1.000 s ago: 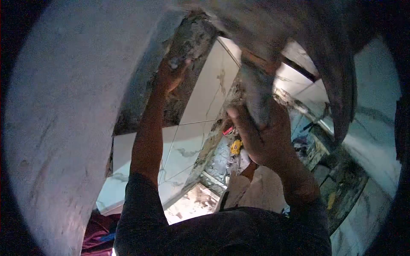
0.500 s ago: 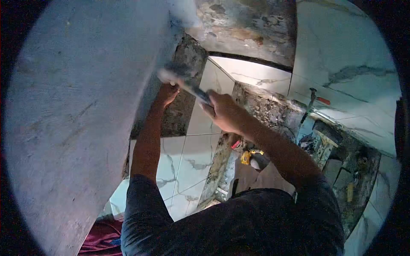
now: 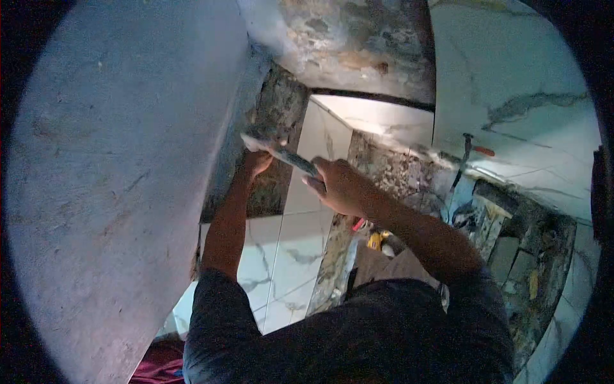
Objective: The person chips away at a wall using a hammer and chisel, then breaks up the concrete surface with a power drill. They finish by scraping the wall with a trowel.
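Note:
My right hand [image 3: 344, 187] is wrapped round the grip of a hammer [image 3: 293, 161], whose head lies right by my left hand. My left hand [image 3: 258, 164] is closed against a dark, rough strip of untiled wall [image 3: 284, 102]. Whatever its fingers hold is hidden behind the hammer head. White tiles with grey veins [image 3: 300, 240] cover the wall beside and below this strip.
A blue-grey plastered wall [image 3: 115, 160] fills the left side. A clamp-like tool with a red handle [image 3: 484, 151] rests against tiles at the right. Lower down lie a yellow tool [image 3: 375, 241] and a red object [image 3: 359, 224]. Maroon cloth [image 3: 157, 361] shows at bottom left.
The hammer head, blurred and slightly higher before, is now lower and sharper beside my left hand. Both hands appear a little lower, and the whole view has shifted slightly.

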